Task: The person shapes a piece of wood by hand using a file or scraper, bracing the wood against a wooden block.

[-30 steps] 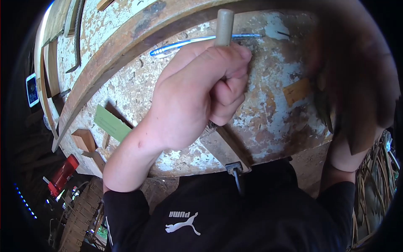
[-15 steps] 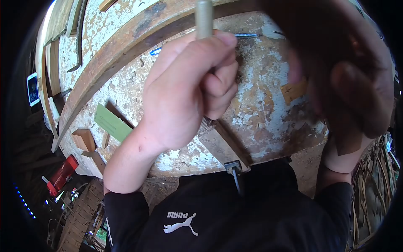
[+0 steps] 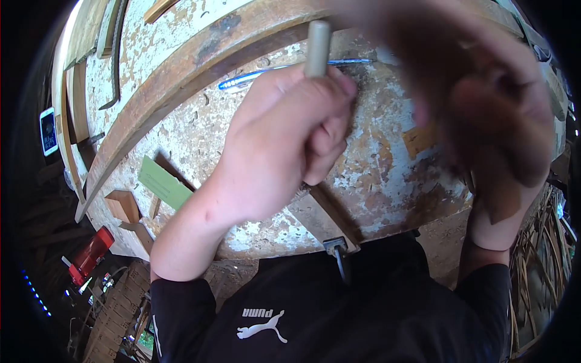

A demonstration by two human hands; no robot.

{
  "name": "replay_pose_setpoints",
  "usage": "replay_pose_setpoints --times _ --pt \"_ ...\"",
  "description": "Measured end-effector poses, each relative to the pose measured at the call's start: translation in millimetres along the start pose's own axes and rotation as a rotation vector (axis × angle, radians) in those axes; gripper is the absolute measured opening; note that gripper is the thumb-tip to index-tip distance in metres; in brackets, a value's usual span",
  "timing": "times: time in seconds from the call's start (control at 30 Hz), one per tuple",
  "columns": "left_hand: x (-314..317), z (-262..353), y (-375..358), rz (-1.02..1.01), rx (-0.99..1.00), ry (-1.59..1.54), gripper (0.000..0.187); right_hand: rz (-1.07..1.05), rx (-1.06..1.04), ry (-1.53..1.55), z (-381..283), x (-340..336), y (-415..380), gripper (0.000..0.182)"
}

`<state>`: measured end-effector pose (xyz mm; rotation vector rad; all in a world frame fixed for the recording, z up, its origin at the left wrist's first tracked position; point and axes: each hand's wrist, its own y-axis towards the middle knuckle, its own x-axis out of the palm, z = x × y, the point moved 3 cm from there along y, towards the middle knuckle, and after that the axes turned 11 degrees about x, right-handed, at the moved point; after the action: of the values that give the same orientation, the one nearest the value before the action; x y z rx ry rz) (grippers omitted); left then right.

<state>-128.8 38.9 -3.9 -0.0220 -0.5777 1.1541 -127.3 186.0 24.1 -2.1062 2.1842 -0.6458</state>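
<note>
My left hand (image 3: 284, 136) is closed in a fist around a chisel (image 3: 318, 48), whose pale round handle sticks out above the thumb. Its lower end is hidden behind the fist. Below that fist lies a narrow wooden piece (image 3: 327, 219), held at the bench edge by a metal clamp (image 3: 338, 247). On the right, my right hand (image 3: 505, 130) is raised and wrapped around a dark brown wooden mallet (image 3: 423, 45). Motion blurs the mallet, and its upper part reaches toward the chisel handle without clearly touching it.
A long curved wooden beam (image 3: 163, 78) arcs across the worn bench (image 3: 369, 206). Behind my left hand lies a blue pen (image 3: 236, 83). A green card (image 3: 162, 183), wood blocks (image 3: 123, 206), a phone (image 3: 48, 131) and a red tool (image 3: 91, 257) are at left.
My left hand and the chisel have shifted slightly right and down in view, uncovering more of the pen. The right hand and mallet have swung a little to the left.
</note>
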Motion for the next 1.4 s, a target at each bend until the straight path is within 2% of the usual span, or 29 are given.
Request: replay_pose_setpoints --times 0.33,0.43,0.53,0.63,0.73,0.8,0.93,0.97,1.07,1.1,1.13,1.27,1.33,1.4 --pt "-1 -4 0 -0.028 0.011 0.009 0.032 0.041 0.016 0.034 8 7 -2 0.059" --pt "-1 -3 1 -0.025 -0.022 0.030 0.032 0.067 0.004 0.050 5 -11 -6 0.060" --pt "-3 -5 1 -0.069 -0.001 0.022 0.032 0.070 0.009 0.063 10 7 1 0.060" --pt "-16 -13 3 -0.100 -0.108 -0.224 0.034 0.092 0.002 0.081 8 4 -1 0.060" --pt "-12 -8 5 -0.041 -0.197 -0.225 0.038 0.103 -0.008 0.089 9 9 6 0.060" --pt "-22 -16 -1 -0.129 -0.109 -0.394 0.037 0.112 0.002 0.105 12 6 6 0.060" --pt "-29 -12 -2 -0.211 0.069 -0.563 0.035 -0.395 0.092 -0.081 -1 -20 17 0.078" --pt "-27 -10 -1 -0.131 0.023 -0.595 0.033 -0.525 0.117 -0.133 -6 -30 20 0.082" --pt "-25 -12 -1 -0.045 0.088 -0.621 0.030 -0.470 0.609 -0.323 -34 -69 33 0.087" --pt "-25 -10 -2 -0.061 0.095 -0.504 0.029 -0.357 0.380 -0.138 -37 -40 14 0.075" --pt "-24 -8 -4 -0.040 0.091 -0.418 0.029 -0.358 0.376 -0.137 -37 -40 15 0.075" --pt "-7 2 -7 0.067 0.064 -0.101 0.029 -0.380 0.347 -0.086 -32 31 31 0.074" --pt "0 4 -6 0.089 0.103 0.069 0.027 -0.388 0.338 -0.062 -32 39 34 0.073" --pt "2 5 -2 0.125 0.031 0.070 0.027 -0.401 0.326 -0.036 -34 32 33 0.073"
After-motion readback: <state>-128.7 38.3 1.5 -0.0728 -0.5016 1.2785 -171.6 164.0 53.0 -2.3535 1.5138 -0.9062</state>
